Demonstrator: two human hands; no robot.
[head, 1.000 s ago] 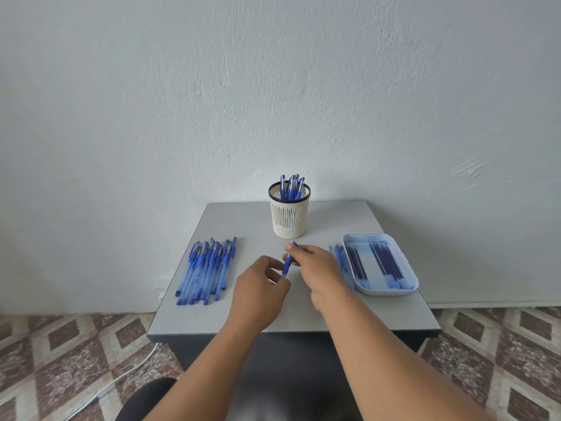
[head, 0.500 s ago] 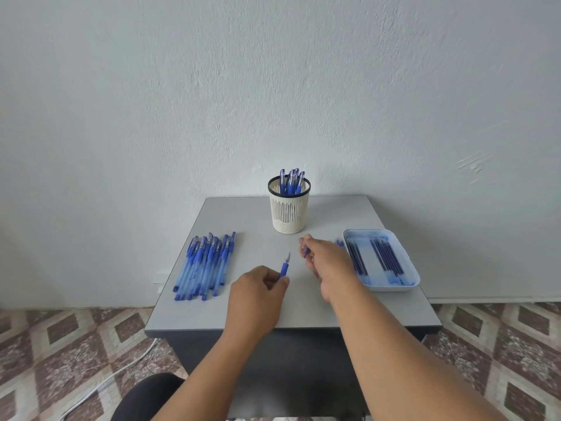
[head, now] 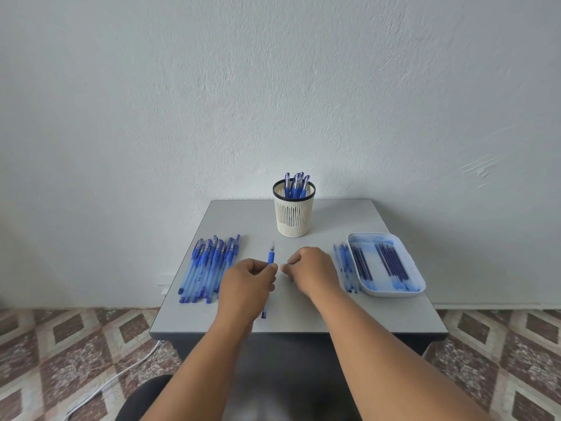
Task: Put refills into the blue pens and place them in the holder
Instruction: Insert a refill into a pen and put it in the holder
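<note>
Landmark: the holder (head: 294,211), a cream slotted cup with a black rim, standing at the far middle of the tabletop (head: 243,220).

- Finished pens (head: 296,185) stand in the holder, capped ends up. A handful only, so by my reading the job is early to middling.
- Left of the holder and nearer the person: a row of blue pens (head: 209,265) lying side by side. Probably laid flat so one can be taken at a time.
- Right of the holder and nearer: a white tray (head: 416,279) with dark refills (head: 390,262) in two loose groups. The rim likely stops them rolling off. More pens or barrels (head: 344,265) lie on the tabletop just beside the tray's left wall; which, I cannot tell.
- Left hand (head: 247,279), in front of the holder: fingers curled round one blue pen (head: 270,258), pinched at the grip. Bare writing tip points away towards the holder; tail end shows below the hand. No cap on it. The grip seems meant to steady the barrel for assembly.
- Right hand (head: 312,270), just beside the left, not touching the pen: fingers curled under, knuckles up. Something small may be pinched inside; hidden, cannot tell.

Judgement: pen mid-assembly, not yet ready for the holder.
</note>
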